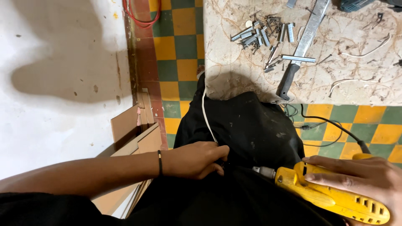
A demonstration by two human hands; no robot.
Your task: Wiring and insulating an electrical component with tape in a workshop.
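My right hand point(360, 178) grips a yellow power drill point(331, 194) at the lower right, its metal chuck point(264, 172) pointing left over my lap. My left hand point(197, 159), with a dark band at the wrist, rests on my black trousers point(247, 129). Its fingers are curled at the lower end of a thin white cord point(207, 119), close to the drill's tip. The cord runs up along my leg toward the table's edge.
A marble-patterned slab point(351, 79) lies ahead with a pile of metal staples and nails point(261, 33), a long blade with a black handle point(299, 50) and white wire bits. Wooden boards point(134, 134) lean by the white wall at left. A black cable point(331, 125) crosses the checkered floor.
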